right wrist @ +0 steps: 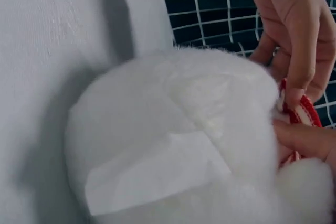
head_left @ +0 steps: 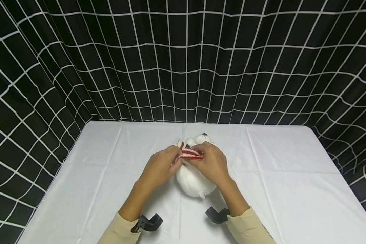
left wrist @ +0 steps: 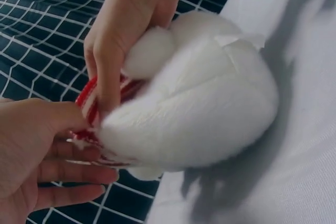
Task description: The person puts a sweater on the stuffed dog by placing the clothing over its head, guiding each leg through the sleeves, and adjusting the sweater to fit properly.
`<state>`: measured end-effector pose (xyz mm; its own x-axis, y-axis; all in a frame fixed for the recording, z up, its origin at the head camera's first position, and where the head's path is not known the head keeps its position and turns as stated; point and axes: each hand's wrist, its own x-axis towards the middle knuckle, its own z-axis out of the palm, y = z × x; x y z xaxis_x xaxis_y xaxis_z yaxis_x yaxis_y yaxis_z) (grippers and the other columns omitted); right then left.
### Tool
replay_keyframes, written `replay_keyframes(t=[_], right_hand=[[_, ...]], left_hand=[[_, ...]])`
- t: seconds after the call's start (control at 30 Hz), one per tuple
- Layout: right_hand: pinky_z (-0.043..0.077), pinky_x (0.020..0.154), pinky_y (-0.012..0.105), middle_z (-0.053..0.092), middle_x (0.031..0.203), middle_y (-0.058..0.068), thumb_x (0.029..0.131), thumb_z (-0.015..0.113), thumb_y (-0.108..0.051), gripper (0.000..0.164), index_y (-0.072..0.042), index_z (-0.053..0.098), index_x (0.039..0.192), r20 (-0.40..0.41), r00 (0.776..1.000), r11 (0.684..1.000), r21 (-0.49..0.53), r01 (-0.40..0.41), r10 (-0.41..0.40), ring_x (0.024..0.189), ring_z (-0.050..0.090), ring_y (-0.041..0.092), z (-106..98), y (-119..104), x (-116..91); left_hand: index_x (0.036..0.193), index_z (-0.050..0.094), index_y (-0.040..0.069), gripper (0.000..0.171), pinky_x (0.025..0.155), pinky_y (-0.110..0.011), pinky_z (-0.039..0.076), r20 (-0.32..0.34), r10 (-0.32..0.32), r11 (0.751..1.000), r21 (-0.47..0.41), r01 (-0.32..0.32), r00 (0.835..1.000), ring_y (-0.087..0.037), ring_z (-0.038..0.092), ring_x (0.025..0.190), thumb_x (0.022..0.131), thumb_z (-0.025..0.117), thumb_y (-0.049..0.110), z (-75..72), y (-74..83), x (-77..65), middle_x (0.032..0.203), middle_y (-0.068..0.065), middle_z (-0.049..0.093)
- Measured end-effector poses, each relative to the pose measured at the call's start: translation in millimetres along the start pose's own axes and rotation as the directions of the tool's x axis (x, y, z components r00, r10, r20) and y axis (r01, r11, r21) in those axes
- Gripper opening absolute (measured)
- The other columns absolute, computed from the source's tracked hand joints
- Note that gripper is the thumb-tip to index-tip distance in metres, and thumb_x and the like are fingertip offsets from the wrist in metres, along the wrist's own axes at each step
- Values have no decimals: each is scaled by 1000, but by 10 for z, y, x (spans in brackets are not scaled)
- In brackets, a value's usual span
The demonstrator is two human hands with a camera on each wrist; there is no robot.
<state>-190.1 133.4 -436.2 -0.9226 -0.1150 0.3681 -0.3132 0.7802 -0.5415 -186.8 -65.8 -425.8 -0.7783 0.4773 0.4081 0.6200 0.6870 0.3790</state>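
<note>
A white plush toy [head_left: 192, 179] lies on the table with its round body toward me and its black nose [head_left: 204, 134] pointing away. Round its neck is a red-and-white striped knitted scarf [head_left: 189, 154]. My left hand [head_left: 160, 165] pinches the scarf's left part between thumb and index finger; its other fingers stretch loosely in the left wrist view. From the other side my right hand [head_left: 211, 163] pinches the scarf close to the toy's head. In the right wrist view, the toy's body hides much of the right hand [right wrist: 311, 141]. A white tag [right wrist: 157, 171] hangs from the toy's rear.
A white cloth with fold creases covers the table [head_left: 109, 189]. Black curtain fabric with a white grid [head_left: 177, 61] surrounds the back and sides. Dark curved wrist mounts [head_left: 150, 222] stick out inward from both forearms.
</note>
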Motion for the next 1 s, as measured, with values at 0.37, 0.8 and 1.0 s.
replay_keyframes(t=[0.37,0.8,1.0], right_hand=[[52,68,43,69,85,0,71,89,-25,32,-13,80,99,-64,996,998,-29,-61,59,81,66,24,36,-29,-15],[51,69,44,69,87,2,73,86,-18,30,-10,79,101,1,1000,999,-17,-28,28,79,64,23,-31,8,-21],[50,73,39,69,89,2,78,84,-15,35,-7,76,111,115,993,994,111,4,-17,79,62,18,-162,57,29]], left_hand=[[95,61,14,3,57,-29,42,70,107,993,41,-110,992,-12,47,64,96,63,15,9,37,12,81,7,49],[80,71,22,19,66,-28,52,-72,-179,949,-274,153,981,-9,66,74,95,71,33,16,16,23,80,13,70],[99,74,14,10,79,-41,59,-144,-415,786,-554,274,898,-23,68,104,95,74,23,128,-154,55,109,-1,70]])
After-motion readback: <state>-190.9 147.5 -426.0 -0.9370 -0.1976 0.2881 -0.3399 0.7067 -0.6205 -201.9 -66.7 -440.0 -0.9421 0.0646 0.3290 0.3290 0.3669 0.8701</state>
